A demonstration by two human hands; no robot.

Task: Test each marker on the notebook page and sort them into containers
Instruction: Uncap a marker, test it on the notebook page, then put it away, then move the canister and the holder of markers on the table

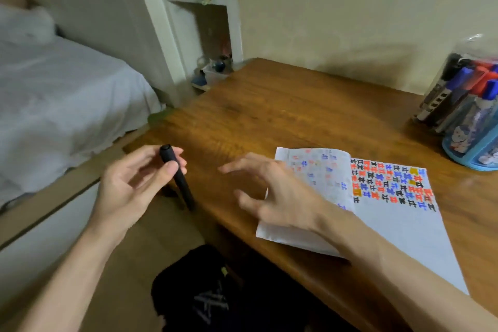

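Dark fabric bundle (215, 294) lies nearest, below the notebook (390, 224); not involved. Right grip (283, 191): fingers spread apart, holding nothing, over the notebook's left edge. Left grip (134, 183), well left of the notebook by the table (269, 116) edge, is clamped by thumb and fingertips on a black marker (176, 175), blunt end up; cap seems on. Marker jar (469, 105) stands beyond the notebook's right side. Judged step: readying this marker for test. Next calls for uncapping, then tip to bare paper.
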